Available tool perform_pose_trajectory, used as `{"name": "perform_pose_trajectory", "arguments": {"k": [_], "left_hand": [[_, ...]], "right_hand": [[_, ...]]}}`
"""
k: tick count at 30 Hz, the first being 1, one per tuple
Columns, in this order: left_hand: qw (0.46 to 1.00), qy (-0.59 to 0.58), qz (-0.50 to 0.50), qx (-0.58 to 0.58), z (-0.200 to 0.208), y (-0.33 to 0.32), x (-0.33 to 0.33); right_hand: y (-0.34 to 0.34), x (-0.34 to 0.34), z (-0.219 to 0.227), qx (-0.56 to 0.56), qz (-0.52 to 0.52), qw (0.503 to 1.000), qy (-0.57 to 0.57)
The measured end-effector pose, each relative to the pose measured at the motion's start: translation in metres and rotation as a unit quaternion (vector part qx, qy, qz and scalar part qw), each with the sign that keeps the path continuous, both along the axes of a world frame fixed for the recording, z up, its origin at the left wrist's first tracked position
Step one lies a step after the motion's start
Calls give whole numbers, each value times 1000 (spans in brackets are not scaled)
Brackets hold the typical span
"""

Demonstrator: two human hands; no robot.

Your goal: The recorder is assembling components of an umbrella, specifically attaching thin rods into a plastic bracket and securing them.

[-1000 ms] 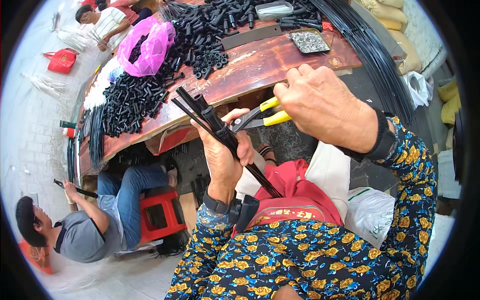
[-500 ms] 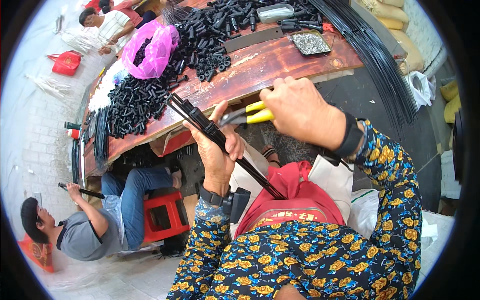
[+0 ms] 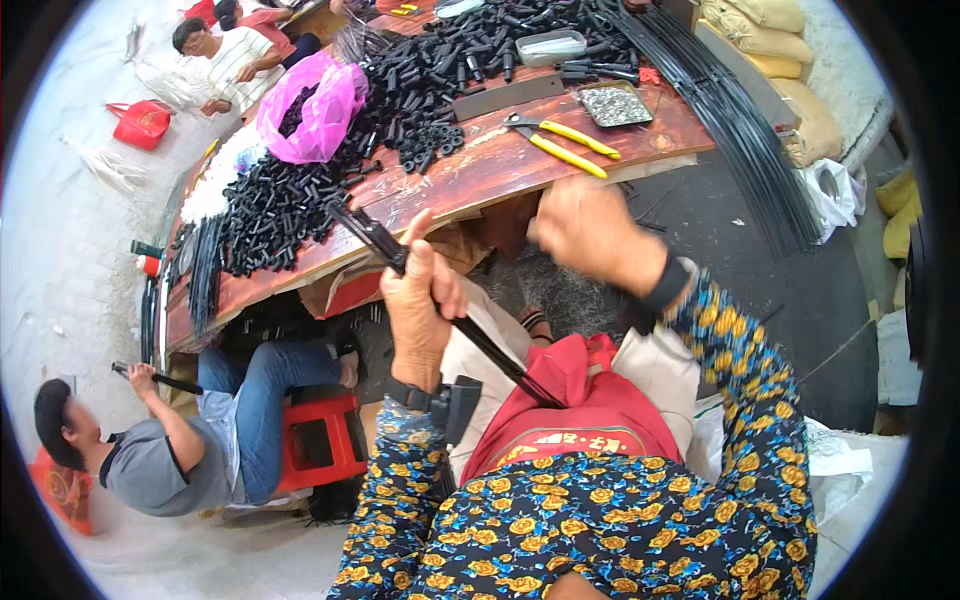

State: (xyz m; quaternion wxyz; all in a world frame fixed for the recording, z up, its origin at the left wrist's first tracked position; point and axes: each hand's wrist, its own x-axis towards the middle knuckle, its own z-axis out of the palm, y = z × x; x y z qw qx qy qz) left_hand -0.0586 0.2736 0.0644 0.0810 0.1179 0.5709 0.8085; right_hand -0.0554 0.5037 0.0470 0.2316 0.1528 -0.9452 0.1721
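Note:
My left hand (image 3: 422, 298) is wrapped round a bundle of thin black rods (image 3: 500, 352). The bundle slants from above the table's near edge down to the red apron (image 3: 560, 425) on my lap. A thicker black collar sits round its upper part, and short rod ends fan out at the tip. My right hand (image 3: 597, 235) is over the near edge of the table, apart from the bundle; its fingers are smeared by motion and partly turned away. Just beyond it, pliers with yellow handles (image 3: 572, 148) lie on the wooden table.
Black tubular parts (image 3: 285, 205) are heaped across the table (image 3: 490, 190), beside a pink bag (image 3: 313, 108). Further right are a tray of small metal bits (image 3: 615, 104) and long black rods (image 3: 740, 130) overhanging the edge. A co-worker (image 3: 165, 440) sits on a red stool (image 3: 325, 445) at left.
My right hand has let go of the pliers, which now lie on the table. It has dropped lower, away from the bundle. The left hand still holds the rods.

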Motion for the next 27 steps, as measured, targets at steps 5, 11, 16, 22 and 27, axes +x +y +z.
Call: {"name": "perform_pose_trajectory", "arguments": {"k": [5, 11, 16, 22, 27], "left_hand": [[998, -11, 66, 0, 36, 0, -26], [993, 97, 31, 54, 132, -58, -50], [955, 249, 83, 138, 172, -104, -35], [929, -30, 64, 364, 60, -46, -24], [864, -262, 33, 430, -19, 13, -2]], "right_hand": [[-16, 98, -90, -96, 285, 830, -469], [-10, 148, -164, -60, 311, 777, -544], [-20, 128, -124, -49, 116, 871, -475], [-54, 107, -57, -552, 173, 740, -343], [-24, 98, -18, -466, 297, 828, -97]]}}
